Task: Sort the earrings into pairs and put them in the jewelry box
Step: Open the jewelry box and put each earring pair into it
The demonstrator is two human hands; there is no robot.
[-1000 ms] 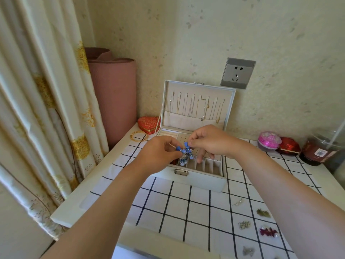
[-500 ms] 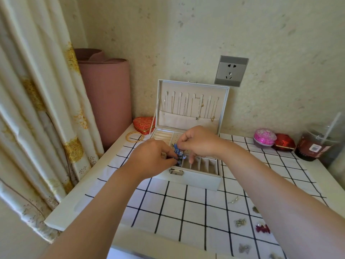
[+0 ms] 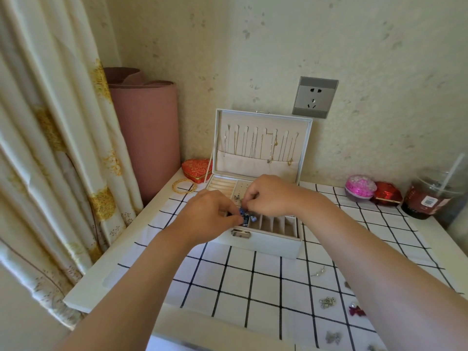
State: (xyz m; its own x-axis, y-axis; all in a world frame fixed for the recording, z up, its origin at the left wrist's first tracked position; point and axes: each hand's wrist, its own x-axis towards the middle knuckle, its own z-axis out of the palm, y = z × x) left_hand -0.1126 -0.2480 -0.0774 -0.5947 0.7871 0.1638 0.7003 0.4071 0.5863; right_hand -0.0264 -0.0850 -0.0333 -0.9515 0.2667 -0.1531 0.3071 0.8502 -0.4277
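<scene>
On the white grid-clothed worktop [image 3: 228,287], over the front slots of the open pale-grey hinged jewelry box [image 3: 268,245], the left hand [image 3: 205,219] and right hand [image 3: 271,196] both pinch the small blue beaded earrings [image 3: 245,217] in curled fingers, and the pair is best lowered together into one slot.

Left hand [image 3: 207,219], right hand [image 3: 268,196] on blue earrings [image 3: 245,217]

left hand [image 3: 207,219]: bare | right hand [image 3: 271,196]: bare | both forearms [image 3: 379,269]: bare to frame edge
</scene>
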